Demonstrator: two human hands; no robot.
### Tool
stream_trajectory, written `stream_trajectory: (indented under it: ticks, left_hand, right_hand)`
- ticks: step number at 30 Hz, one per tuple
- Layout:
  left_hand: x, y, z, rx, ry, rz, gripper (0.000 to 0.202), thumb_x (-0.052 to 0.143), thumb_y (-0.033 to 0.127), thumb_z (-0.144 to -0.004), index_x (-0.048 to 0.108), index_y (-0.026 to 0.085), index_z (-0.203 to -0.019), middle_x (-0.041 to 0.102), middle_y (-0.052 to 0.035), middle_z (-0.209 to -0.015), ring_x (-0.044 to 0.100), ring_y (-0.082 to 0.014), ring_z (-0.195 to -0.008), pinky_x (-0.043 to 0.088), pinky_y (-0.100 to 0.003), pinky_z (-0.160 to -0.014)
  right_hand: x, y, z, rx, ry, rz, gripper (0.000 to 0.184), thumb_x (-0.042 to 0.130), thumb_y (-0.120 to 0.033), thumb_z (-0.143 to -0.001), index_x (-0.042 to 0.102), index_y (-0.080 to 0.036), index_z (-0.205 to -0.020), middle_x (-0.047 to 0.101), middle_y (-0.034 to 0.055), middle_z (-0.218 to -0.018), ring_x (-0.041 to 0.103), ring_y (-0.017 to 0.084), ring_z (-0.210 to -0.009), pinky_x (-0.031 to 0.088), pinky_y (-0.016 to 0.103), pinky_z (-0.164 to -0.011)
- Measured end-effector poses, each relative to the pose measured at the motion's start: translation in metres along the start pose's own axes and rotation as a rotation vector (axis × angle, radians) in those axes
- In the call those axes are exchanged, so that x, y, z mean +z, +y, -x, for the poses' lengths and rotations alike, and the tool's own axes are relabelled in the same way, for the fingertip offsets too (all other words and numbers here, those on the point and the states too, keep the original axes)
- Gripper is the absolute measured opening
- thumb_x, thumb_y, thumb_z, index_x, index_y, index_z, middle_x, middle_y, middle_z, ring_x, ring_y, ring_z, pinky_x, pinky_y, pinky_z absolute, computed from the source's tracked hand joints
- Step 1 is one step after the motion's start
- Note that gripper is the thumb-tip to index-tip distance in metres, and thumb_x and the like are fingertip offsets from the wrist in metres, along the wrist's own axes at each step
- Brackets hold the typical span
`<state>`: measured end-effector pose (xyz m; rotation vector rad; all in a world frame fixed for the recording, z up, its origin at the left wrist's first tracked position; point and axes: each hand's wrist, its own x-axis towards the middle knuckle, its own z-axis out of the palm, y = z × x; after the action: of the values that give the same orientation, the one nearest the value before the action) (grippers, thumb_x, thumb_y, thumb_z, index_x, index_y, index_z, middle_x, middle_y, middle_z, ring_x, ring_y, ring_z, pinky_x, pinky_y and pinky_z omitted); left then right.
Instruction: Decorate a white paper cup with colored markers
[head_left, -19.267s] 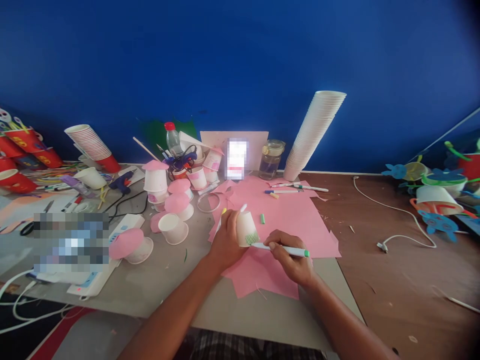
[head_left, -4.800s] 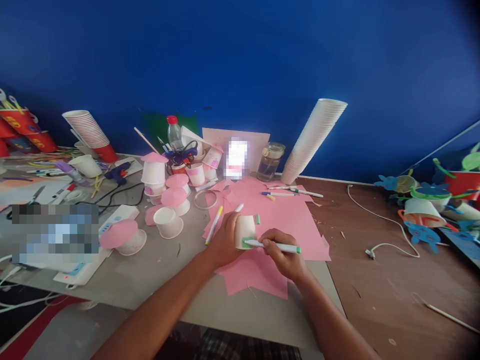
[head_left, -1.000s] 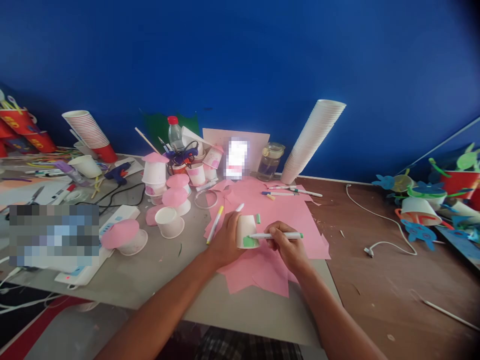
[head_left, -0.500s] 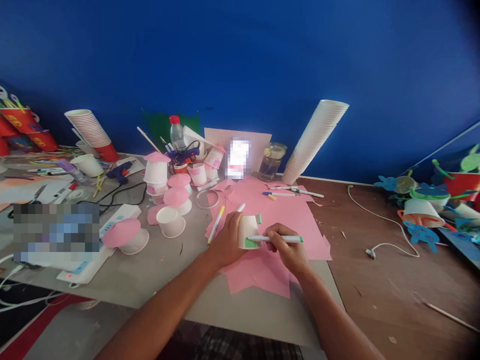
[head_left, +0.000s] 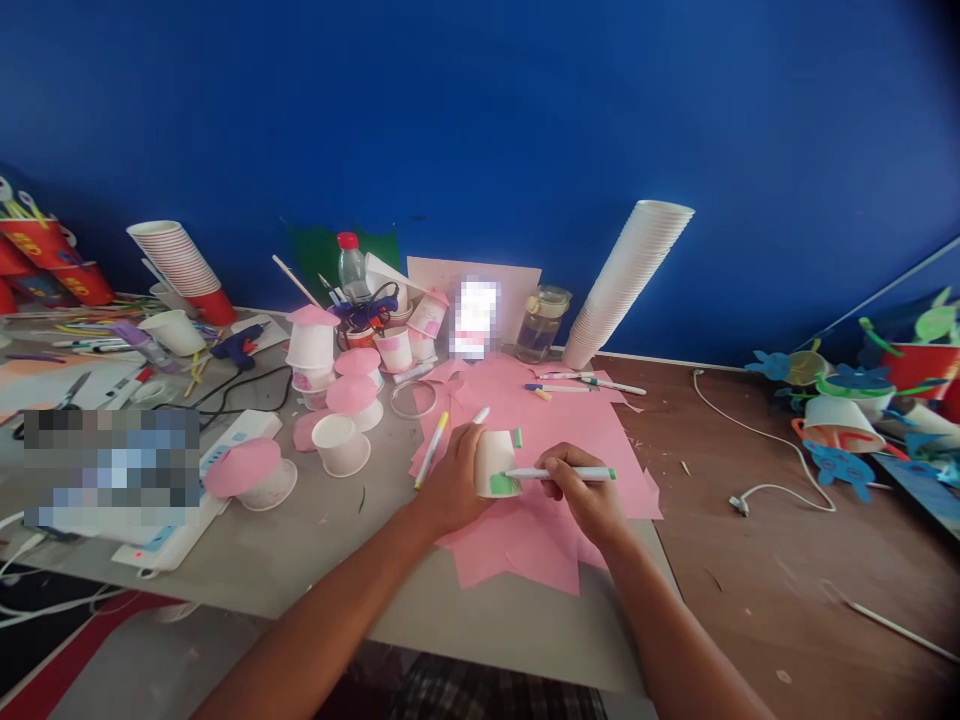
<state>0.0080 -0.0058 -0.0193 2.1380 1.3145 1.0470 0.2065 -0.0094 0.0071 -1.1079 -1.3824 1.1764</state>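
My left hand (head_left: 453,478) is closed around a white paper cup (head_left: 495,455), tilted over the pink paper. Green colouring covers a patch near the cup's lower rim. Pinched in my right hand (head_left: 581,488) is a green marker (head_left: 577,473) with a white barrel, its tip at the top of the green patch. Just beyond the cup lies a small green marker cap (head_left: 517,438). Pink paper sheets (head_left: 540,555) spread under both hands. A yellow-capped marker (head_left: 433,450) rests left of my left hand.
Several small cups with pink paper tops (head_left: 255,470) stand to the left, by a white power strip (head_left: 225,470). A tall leaning stack of paper cups (head_left: 630,280), a glass jar (head_left: 541,320) and a lit phone (head_left: 476,315) are at the back. A white cable (head_left: 787,440) lies right.
The marker in my right hand has shifted slightly right and up along the cup, and the green patch looks a little larger. My left hand keeps the cup in place.
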Motion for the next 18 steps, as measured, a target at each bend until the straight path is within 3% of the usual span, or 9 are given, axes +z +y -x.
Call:
stream_trajectory:
  ticks: [10,18]
  left_hand:
    - [0.000,-0.003,0.000,0.015,0.024,0.002,0.087,0.079,0.038,-0.072,0.027,0.022,-0.141,0.049,-0.0170,-0.132,0.051,-0.0331,-0.124,0.046,-0.051,-0.102]
    - [-0.001,-0.003,0.000,0.012,0.031,0.008,0.078,0.078,0.033,-0.072,0.033,0.022,-0.135,0.050,-0.0161,-0.130,0.053,-0.0310,-0.120,0.047,-0.049,-0.100]
  right_hand:
    - [-0.008,0.006,-0.003,0.079,-0.024,-0.079,0.024,0.059,-0.034,-0.082,0.060,-0.019,-0.064,0.053,-0.0020,-0.054,0.044,0.011,-0.049,0.034,0.024,-0.046]
    - [-0.011,0.006,-0.005,0.170,-0.114,-0.134,0.022,0.061,-0.034,-0.078,0.060,-0.018,-0.063,0.049,-0.0032,-0.049,0.041,0.010,-0.045,0.028,0.023,-0.043]
